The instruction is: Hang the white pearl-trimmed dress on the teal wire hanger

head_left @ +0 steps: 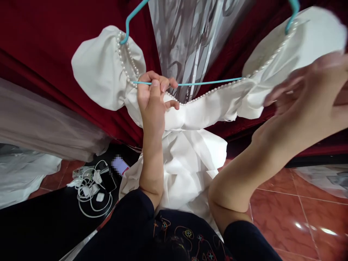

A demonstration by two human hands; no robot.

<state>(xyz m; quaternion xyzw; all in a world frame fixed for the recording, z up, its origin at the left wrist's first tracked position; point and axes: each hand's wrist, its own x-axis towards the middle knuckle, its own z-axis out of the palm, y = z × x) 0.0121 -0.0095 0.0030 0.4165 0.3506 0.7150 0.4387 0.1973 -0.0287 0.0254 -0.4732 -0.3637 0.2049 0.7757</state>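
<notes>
A white dress (pixel 201 114) with puffed sleeves and a pearl-trimmed neckline hangs on a light blue hanger (pixel 217 82). At the neckline's left side, my left hand (pixel 154 95) is closed, thumb pressed against the index finger beside the hanger's bar. What lies in that pinch is hidden; the other fingers curl loosely. My right hand (pixel 307 83) is raised in front of the right puffed sleeve (pixel 320 30). Motion blurs it, so its grip does not show. A white bow (pixel 201 148) sits below the bodice.
Dark red curtains (pixel 54 40) hang behind, with sheer grey fabric (pixel 179 32) between them. On a black surface (pixel 40 228) at lower left lie tangled white cables (pixel 89 190), a dark phone (pixel 108 180) and a purple item (pixel 119 165). Reddish tiles (pixel 277 206) cover the floor.
</notes>
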